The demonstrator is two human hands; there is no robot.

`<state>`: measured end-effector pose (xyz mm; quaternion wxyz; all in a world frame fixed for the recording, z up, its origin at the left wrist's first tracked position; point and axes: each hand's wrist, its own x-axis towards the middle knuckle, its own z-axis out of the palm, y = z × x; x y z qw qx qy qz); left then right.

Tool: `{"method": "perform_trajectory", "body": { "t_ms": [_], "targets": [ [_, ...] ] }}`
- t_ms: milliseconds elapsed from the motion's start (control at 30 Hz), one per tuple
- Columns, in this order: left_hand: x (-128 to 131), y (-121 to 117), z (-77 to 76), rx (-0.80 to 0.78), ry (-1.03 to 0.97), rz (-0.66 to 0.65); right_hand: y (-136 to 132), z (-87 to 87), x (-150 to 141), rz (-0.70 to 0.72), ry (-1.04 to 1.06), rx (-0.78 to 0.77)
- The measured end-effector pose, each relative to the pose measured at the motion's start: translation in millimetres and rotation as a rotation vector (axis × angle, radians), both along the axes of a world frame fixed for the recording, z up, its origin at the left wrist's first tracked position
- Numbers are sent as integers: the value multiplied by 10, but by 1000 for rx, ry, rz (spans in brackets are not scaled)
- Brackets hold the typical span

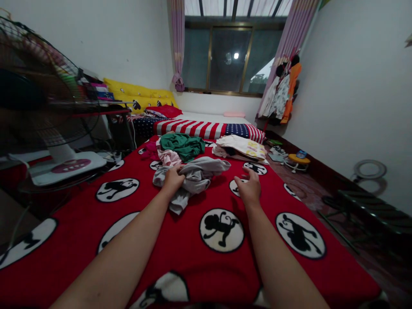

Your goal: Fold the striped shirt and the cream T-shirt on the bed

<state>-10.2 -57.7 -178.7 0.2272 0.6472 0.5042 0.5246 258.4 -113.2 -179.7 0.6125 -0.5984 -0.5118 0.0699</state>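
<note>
My left hand (pixel 174 179) grips a crumpled light grey garment (pixel 201 174) that lies bunched on the red blanket (pixel 186 257) with black monkey figures in white circles. To the right of the garment, my right hand (pixel 249 186) hovers over the blanket with fingers apart and nothing in them. Beyond the grey garment lie a rumpled green garment (pixel 183 146), a pale pink cloth (pixel 169 157) and a dark pink cloth (pixel 149 151). A stack of folded white clothes (pixel 241 146) sits farther back on the right.
A white-based fan (pixel 67 165) stands close on the left. Behind the blanket is another bed with a striped, starred cover (pixel 199 128). On the right floor are a small yellow stool (pixel 298 161) and a dark bench (pixel 376 210). Clothes (pixel 280 96) hang by the window.
</note>
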Motion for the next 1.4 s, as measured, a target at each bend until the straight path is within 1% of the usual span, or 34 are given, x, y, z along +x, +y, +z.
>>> {"method": "perform_trajectory", "body": {
  "t_ms": [33, 100, 200, 267, 300, 333, 367, 433, 467, 500, 533, 567, 600, 667, 700, 733, 767, 833, 900, 1000, 1067, 1100, 1133, 1200, 1300, 1400],
  "targets": [
    [-35, 29, -20, -9, -21, 20, 21, -21, 25, -6, 11, -45],
    [-61, 57, -42, -22, -53, 39, 39, -59, 5, 78, 54, -145],
    [-7, 12, -9, -27, -68, 26, 22, -92, -149, 312, 135, -283],
    [64, -79, 61, -40, -71, -25, -1, -91, -260, 439, 169, -334],
    [102, -140, 108, -69, -85, -100, -13, -84, -301, 478, 179, -338],
    [140, -208, 159, -120, -102, -217, -24, -72, -329, 501, 192, -330],
    [174, -280, 212, -188, -117, -363, -36, -55, -344, 521, 222, -315],
    [231, -411, 306, -346, -122, -674, -62, -4, -338, 591, 353, -267],
    [251, -457, 341, -414, -110, -791, -77, 29, -323, 632, 439, -231],
    [266, -484, 364, -456, -96, -851, -94, 66, -304, 665, 524, -191],
    [274, -490, 374, -464, -100, -855, -113, 107, -283, 687, 596, -150],
    [276, -473, 374, -437, -137, -802, -133, 148, -263, 697, 648, -116],
    [272, -438, 364, -378, -201, -702, -153, 188, -247, 695, 680, -91],
    [250, -334, 328, -202, -348, -438, -197, 255, -229, 701, 699, -77],
    [237, -278, 308, -116, -388, -325, -219, 278, -228, 718, 692, -80],
    [226, -230, 287, -52, -391, -250, -242, 293, -232, 741, 672, -84],
    [220, -194, 267, -16, -360, -215, -266, 300, -239, 760, 639, -88],
    [226, -167, 232, -5, -237, -231, -313, 297, -254, 780, 558, -85],
    [256, -197, 207, -22, -97, -309, -355, 285, -264, 766, 500, -69],
    [297, -282, 197, -76, 80, -537, -391, 290, -264, 742, 489, -67],
    [295, -325, 207, -153, 104, -662, -391, 316, -262, 758, 505, -92],
    [285, -336, 215, -195, 77, -689, -386, 333, -263, 781, 528, -112],
    [271, -340, 224, -232, 25, -689, -379, 350, -264, 810, 561, -135],
    [240, -332, 249, -258, -146, -635, -362, 373, -267, 862, 625, -174],
    [198, -301, 304, -201, -461, -526, -328, 370, -264, 860, 663, -188],
    [145, -268, 378, -139, -667, -441, -281, 333, -235, 811, 714, -165]
  ]
}}
